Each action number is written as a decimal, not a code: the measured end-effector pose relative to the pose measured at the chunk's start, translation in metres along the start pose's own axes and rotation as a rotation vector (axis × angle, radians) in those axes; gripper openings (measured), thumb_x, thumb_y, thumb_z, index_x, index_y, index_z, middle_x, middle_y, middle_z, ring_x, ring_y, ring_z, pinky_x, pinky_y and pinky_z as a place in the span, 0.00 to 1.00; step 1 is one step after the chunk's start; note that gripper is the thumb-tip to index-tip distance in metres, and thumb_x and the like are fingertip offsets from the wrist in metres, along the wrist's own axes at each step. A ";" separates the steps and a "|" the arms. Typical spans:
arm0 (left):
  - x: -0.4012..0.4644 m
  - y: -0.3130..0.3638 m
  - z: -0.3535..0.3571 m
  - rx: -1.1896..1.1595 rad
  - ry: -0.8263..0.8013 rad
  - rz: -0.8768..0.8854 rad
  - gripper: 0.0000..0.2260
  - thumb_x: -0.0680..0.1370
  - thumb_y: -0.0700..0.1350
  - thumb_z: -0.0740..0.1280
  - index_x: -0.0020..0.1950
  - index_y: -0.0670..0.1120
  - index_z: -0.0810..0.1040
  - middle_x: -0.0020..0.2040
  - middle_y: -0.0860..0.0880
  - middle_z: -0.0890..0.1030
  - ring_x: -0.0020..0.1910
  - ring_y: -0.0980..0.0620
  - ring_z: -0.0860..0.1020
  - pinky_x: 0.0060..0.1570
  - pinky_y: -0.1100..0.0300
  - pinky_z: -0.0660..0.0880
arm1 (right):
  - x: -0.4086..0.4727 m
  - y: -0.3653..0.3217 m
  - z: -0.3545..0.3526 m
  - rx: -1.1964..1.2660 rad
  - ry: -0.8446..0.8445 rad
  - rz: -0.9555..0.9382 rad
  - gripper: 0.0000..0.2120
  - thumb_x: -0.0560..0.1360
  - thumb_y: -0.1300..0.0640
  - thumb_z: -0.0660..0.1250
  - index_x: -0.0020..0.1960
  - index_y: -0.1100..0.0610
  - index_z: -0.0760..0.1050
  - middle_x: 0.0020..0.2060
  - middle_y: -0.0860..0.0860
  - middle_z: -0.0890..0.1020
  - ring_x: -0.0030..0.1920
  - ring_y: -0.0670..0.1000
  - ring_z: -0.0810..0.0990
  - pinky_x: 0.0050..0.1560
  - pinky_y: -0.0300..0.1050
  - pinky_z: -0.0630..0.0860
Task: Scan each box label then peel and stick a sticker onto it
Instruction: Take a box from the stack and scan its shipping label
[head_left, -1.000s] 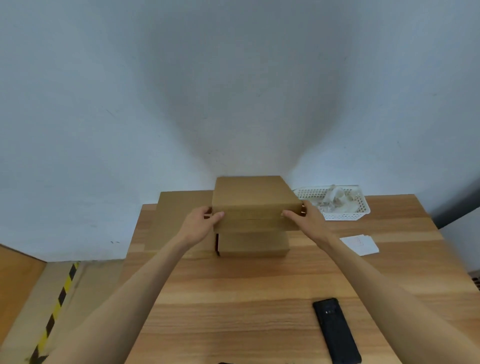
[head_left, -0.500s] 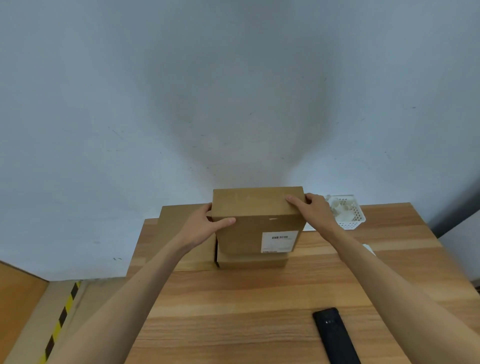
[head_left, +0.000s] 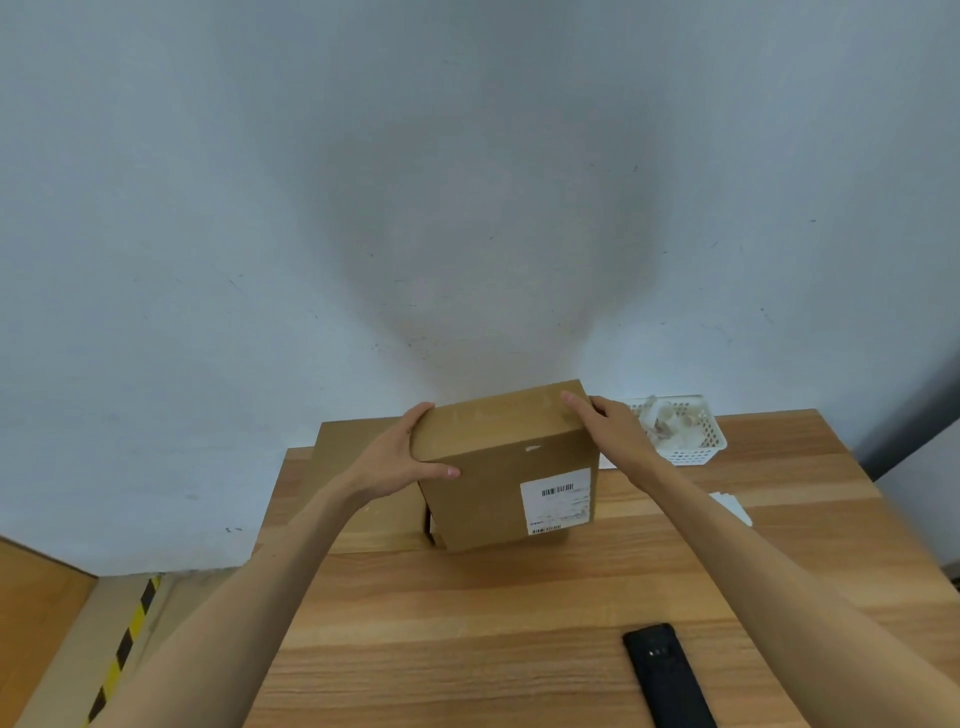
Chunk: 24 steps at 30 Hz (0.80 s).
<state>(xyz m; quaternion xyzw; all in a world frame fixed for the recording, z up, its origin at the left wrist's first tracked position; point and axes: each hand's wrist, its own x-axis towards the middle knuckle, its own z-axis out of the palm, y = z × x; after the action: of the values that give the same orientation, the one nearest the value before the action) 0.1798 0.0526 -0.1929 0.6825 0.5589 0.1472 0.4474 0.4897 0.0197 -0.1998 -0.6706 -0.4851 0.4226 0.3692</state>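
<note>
Wooden table (head_left: 519, 623): both hands, left hand (head_left: 395, 462) and right hand (head_left: 613, 431), grasp the labelled box (head_left: 498, 467).

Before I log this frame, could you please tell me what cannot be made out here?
- White label on the held brown cardboard box: head view, print too small to read.
- White plastic basket: contents blurred.
- Black handheld scanner: cut off by the bottom edge.
- White sticker sheet: mostly hidden by the right arm.

Wooden table (head_left: 519, 623) bears cardboard boxes (head_left: 358, 483), white basket (head_left: 691, 441), black phone (head_left: 667, 675).
</note>
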 end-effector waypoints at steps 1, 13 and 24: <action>-0.001 -0.001 -0.004 -0.043 0.011 -0.023 0.43 0.68 0.56 0.81 0.77 0.60 0.60 0.65 0.56 0.72 0.60 0.51 0.77 0.51 0.54 0.80 | -0.001 -0.002 -0.002 0.038 -0.005 -0.015 0.21 0.79 0.36 0.61 0.58 0.52 0.79 0.55 0.46 0.82 0.54 0.44 0.79 0.55 0.44 0.74; -0.034 -0.058 0.008 -0.971 0.099 -0.233 0.25 0.77 0.48 0.72 0.73 0.48 0.72 0.66 0.41 0.80 0.58 0.35 0.83 0.58 0.44 0.81 | -0.014 0.042 -0.002 0.109 -0.073 0.136 0.52 0.65 0.33 0.75 0.80 0.54 0.58 0.75 0.50 0.67 0.73 0.52 0.68 0.69 0.50 0.68; -0.039 -0.061 0.017 -0.756 -0.023 -0.371 0.46 0.70 0.59 0.78 0.81 0.51 0.58 0.69 0.48 0.77 0.65 0.43 0.79 0.59 0.39 0.79 | -0.013 0.038 0.003 0.243 -0.168 0.047 0.45 0.62 0.41 0.82 0.74 0.46 0.66 0.60 0.53 0.80 0.59 0.52 0.81 0.57 0.46 0.80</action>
<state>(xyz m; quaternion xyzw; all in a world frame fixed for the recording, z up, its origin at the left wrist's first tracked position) 0.1398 0.0085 -0.2377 0.3597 0.5738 0.2513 0.6915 0.4973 -0.0022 -0.2330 -0.5945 -0.4438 0.5413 0.3958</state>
